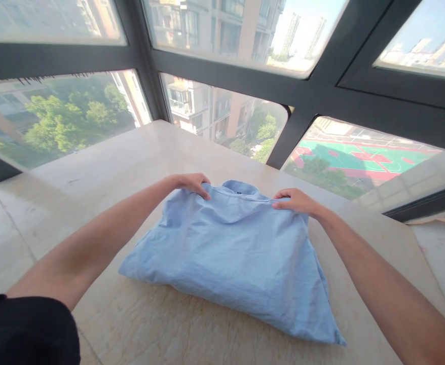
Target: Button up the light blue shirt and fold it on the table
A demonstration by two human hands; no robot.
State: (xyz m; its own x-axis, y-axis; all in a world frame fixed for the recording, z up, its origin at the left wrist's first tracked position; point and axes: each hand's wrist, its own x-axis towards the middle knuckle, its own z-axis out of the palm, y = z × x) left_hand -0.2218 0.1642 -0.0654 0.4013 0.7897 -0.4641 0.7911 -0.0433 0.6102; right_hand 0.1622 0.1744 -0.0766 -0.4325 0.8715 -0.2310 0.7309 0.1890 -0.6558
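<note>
Head view, looking down over both forearms. The left hand (190, 182) and the right hand (296, 200) meet the far edge of a light blue shirt (237, 258), one at each shoulder.

Left hand: narrow. The fingers (203, 191) curl down over the shoulder fabric and close on it; the thumb is hidden beneath the palm. The collar (241, 188) lies just to the right of this hand, touching distance from its fingertips.

Right hand: narrow. Thumb and fingers come together on the shoulder seam and grip the cloth at its edge. The collar lies just to the left of this hand, so that it sits between the two hands.

Shirt: it lies flat and rumpled, folded into a rough rectangle. From the hands it spreads back toward the person, its near hem well short of the body. Its widest corner runs out below and to the right of the right hand, under the right forearm.

Support: a pale veined stone ledge (93, 167) carries the shirt and extends to the left of the left hand and beyond both hands.

Surroundings: a dark window frame (313, 96) rises just beyond the hands. Through the glass past the right hand a green and red sports court (359, 159) shows. A black sleeve (25, 329) covers the left upper arm at the near corner.
</note>
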